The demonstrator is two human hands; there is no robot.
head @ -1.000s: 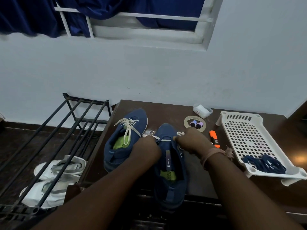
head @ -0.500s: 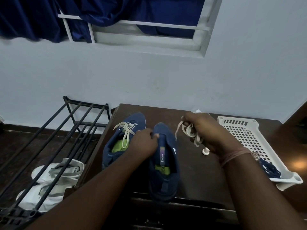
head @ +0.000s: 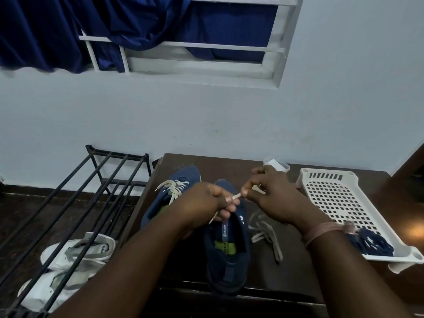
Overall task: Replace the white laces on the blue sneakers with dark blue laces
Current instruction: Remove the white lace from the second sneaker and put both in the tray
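I see my left hand and right hand both pinching one white lace with curled fingers, stretched taut between them above the unlaced blue sneaker at 6 o'clock on the surface. The laced sneaker sits at its 10 o'clock. Loose lace trails at 3 o'clock. Dark blue laces lie in the white tray, at 4 o'clock.

Bare table lay open behind the two blue sneakers; the white basket blocked the right side, loose white lace cluttered the gap, the black rack flanked left
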